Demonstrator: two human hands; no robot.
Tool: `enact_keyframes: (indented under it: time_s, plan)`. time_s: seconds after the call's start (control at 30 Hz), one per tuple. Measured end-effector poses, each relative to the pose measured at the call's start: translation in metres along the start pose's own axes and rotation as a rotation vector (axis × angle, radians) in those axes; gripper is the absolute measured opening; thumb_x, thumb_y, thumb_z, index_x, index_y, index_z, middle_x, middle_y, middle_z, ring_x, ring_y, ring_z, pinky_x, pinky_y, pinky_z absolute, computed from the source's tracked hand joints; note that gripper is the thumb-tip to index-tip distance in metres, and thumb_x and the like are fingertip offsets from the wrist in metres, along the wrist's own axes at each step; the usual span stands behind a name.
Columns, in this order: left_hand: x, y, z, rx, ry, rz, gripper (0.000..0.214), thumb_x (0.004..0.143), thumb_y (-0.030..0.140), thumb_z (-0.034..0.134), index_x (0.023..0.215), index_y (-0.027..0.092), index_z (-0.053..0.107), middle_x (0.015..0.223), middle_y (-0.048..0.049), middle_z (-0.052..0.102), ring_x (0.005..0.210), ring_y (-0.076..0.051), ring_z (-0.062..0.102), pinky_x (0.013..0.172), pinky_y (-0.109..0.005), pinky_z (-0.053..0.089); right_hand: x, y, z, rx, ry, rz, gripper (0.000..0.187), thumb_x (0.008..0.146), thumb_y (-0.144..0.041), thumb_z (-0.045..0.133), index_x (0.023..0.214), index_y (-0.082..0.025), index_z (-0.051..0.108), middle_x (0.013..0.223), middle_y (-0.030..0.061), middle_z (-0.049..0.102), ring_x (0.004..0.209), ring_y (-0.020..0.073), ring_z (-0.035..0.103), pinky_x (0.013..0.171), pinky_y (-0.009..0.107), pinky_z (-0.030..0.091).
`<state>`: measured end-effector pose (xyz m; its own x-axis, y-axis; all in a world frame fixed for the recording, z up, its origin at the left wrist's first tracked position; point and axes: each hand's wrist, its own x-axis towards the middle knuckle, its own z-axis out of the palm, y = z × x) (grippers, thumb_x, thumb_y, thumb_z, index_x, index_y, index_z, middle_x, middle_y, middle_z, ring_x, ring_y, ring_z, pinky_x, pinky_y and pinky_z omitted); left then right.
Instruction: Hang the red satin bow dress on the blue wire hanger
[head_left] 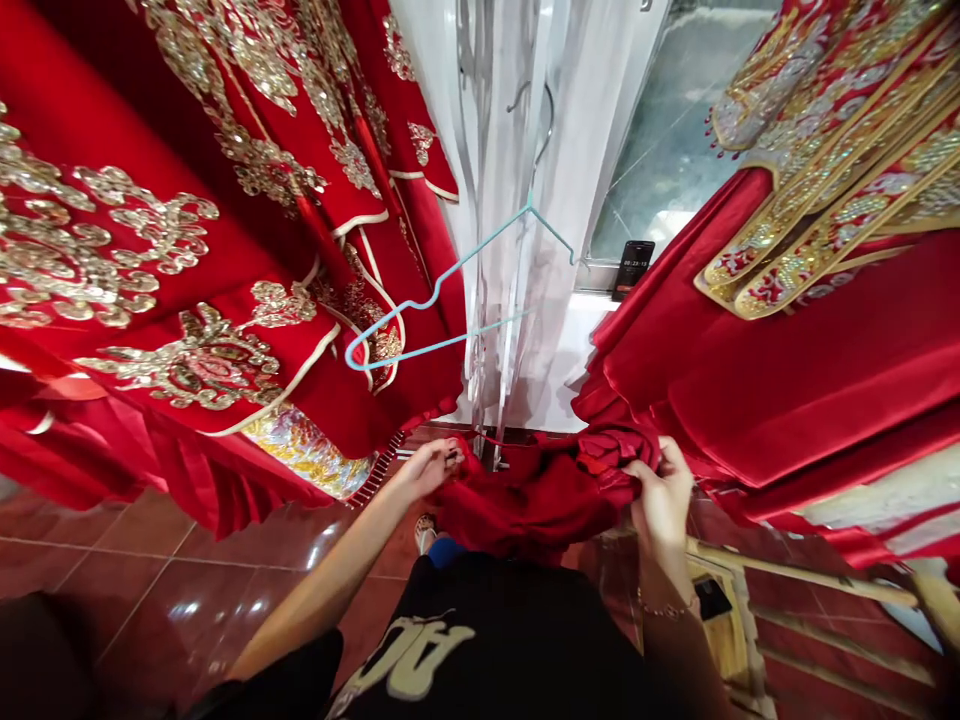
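Note:
A dark red cloth garment [525, 505] hangs between my two hands, gathered and drooping in front of my black shirt. With pinched fingers my left hand [436, 465] grips its left edge. My right hand [663, 492] is closed on the bunched fabric at the other end. The garment's exact kind is hidden in its folds. Above it, a light blue hanger [435, 290] with a metal hook hangs in front of a pale curtain, bare of clothing.
Red gowns with gold beadwork [214, 360] hang at the left, and more embroidered red gowns [787, 370] at the right. A phone [634, 268] leans near the window. Lower right is a wooden stool [739, 620] with a dark object on it. The floor is red tile [150, 580].

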<state>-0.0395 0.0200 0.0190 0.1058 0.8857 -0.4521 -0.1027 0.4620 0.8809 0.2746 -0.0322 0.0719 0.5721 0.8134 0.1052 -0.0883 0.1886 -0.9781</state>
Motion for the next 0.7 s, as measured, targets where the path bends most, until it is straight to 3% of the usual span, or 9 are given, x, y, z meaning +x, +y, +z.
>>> enact_keyframes:
  time_s: [0.1,0.2,0.3,0.37,0.5,0.7]
  plan:
    - [-0.019,-0.003,0.026,-0.223,-0.086,0.015,0.018,0.065,0.025,0.060,0.079,0.016,0.067,0.068,-0.0032,0.060,0.072,-0.016,0.061,0.078,-0.029,0.051,-0.007,0.001,0.012,0.147,-0.060,0.114,0.022,0.053,-0.013,0.067,0.070,-0.020,0.055,0.061,-0.0085,0.051,0.057,0.0083,0.043,0.056,0.022,0.034]
    - [-0.037,-0.005,0.062,-0.410,-0.165,0.189,0.032,0.071,0.029,0.068,0.099,0.014,0.071,0.087,-0.0068,0.069,0.086,-0.019,0.064,0.093,-0.032,0.048,-0.018,-0.001,0.027,0.244,-0.193,0.235,0.025,0.056,-0.013,0.068,0.076,-0.024,0.057,0.068,-0.0058,0.059,0.060,0.0117,0.051,0.059,0.025,0.043]
    - [-0.041,-0.008,0.095,-0.229,-0.109,0.508,0.034,0.072,0.037,0.078,0.099,0.017,0.071,0.099,-0.0093,0.070,0.097,-0.024,0.063,0.099,-0.037,0.044,-0.032,-0.007,0.040,0.224,-0.348,0.261,0.024,0.065,-0.017,0.066,0.085,-0.028,0.059,0.080,-0.0016,0.066,0.068,0.0171,0.060,0.067,0.033,0.052]
    - [-0.038,-0.010,0.107,-0.060,-0.042,0.670,0.036,0.068,0.039,0.084,0.094,0.019,0.069,0.096,-0.0084,0.067,0.097,-0.025,0.061,0.097,-0.038,0.043,-0.041,-0.013,0.045,0.189,-0.398,0.248,0.021,0.070,-0.022,0.064,0.089,-0.029,0.061,0.087,0.0016,0.069,0.073,0.0200,0.064,0.072,0.037,0.056]
    - [-0.032,-0.012,0.106,0.116,-0.002,0.790,0.035,0.070,0.044,0.083,0.086,0.022,0.062,0.084,-0.0042,0.060,0.083,-0.022,0.055,0.085,-0.036,0.042,-0.052,-0.019,0.049,0.119,-0.457,0.233,0.021,0.075,-0.030,0.057,0.095,-0.029,0.064,0.090,0.0048,0.072,0.080,0.0240,0.068,0.076,0.041,0.058]
    - [-0.040,-0.006,0.091,0.263,-0.021,0.775,0.036,0.082,0.051,0.071,0.069,0.021,0.056,0.076,-0.0035,0.056,0.079,-0.021,0.053,0.082,-0.036,0.040,-0.054,-0.004,0.050,0.087,-0.578,0.256,0.030,0.075,-0.035,0.050,0.099,-0.029,0.066,0.084,0.0066,0.071,0.082,0.0280,0.068,0.078,0.046,0.056]
